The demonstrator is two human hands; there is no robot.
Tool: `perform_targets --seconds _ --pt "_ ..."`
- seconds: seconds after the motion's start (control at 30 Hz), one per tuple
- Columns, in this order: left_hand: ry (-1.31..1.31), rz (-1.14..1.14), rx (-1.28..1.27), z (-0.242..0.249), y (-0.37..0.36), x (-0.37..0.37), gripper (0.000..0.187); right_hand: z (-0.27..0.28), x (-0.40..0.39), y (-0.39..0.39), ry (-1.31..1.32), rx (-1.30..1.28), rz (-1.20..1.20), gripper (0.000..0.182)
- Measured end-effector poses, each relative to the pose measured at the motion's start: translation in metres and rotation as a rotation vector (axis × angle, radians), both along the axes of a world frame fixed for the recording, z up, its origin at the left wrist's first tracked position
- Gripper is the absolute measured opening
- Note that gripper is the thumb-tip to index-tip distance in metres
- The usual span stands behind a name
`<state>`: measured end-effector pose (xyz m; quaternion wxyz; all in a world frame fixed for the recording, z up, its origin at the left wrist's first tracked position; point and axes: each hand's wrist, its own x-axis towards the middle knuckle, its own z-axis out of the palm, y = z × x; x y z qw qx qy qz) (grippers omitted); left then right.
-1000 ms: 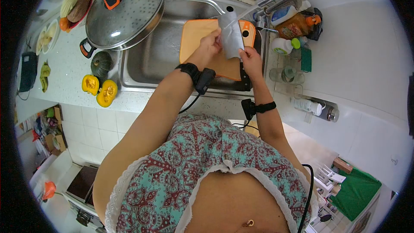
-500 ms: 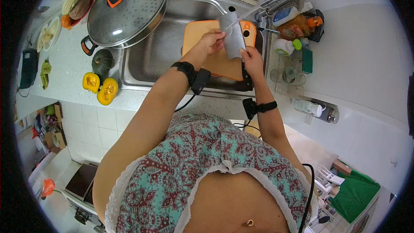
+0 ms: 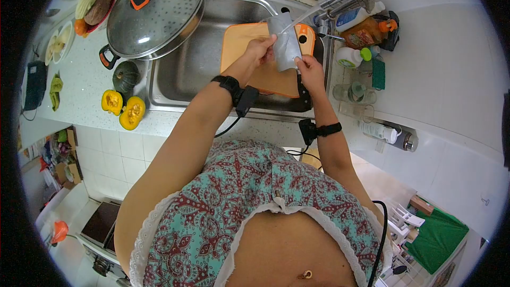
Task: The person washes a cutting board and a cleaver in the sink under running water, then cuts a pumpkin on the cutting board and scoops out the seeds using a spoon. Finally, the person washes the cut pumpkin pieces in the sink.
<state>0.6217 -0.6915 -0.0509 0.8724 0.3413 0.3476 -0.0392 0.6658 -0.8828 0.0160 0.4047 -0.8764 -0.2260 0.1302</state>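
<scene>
A cleaver with a broad metal blade and a black handle lies over the sink, under a stream of water from the faucet. My right hand is closed on the cleaver where blade and handle meet. At the blade's left edge my left hand is closed, thumb on the face, its other fingers partly hidden. Below the cleaver, an orange-edged cutting board rests in the metal sink.
Left of the sink are a large lidded pan, a dark green squash and two yellow pumpkin pieces. Bottles, a green sponge and glass jars stand along the right edge.
The blade has tilted and shifted slightly within my hands, and water now spreads over more of its face. The cutting board has slid a little left and up.
</scene>
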Motion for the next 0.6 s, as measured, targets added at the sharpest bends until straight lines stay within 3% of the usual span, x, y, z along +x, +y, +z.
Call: perform_targets --seconds 0.07,0.17,0.3,0.37,0.47,0.6 --pt "0.014 -0.03 0.178 0.002 0.0 -0.004 0.036 0.0 0.002 0.0 0.043 0.003 0.017 0.026" --pt "-0.058 -0.054 0.213 0.006 0.001 -0.009 0.033 -0.016 0.008 0.0 -0.004 0.066 0.013 0.026" --pt "-0.14 -0.06 0.226 0.007 -0.003 -0.016 0.028 -0.012 0.013 0.002 0.06 0.033 0.008 0.026" --pt "-0.205 -0.096 0.062 0.003 -0.006 -0.021 0.031 -0.017 0.015 0.004 -0.021 0.122 0.03 0.023" --pt "-0.141 -0.051 0.101 0.017 -0.014 -0.025 0.035 -0.012 0.018 0.006 -0.056 -0.034 0.048 0.026" --pt "-0.123 -0.023 0.107 0.0 -0.016 -0.02 0.032 -0.006 0.015 0.01 -0.043 0.001 0.043 0.025"
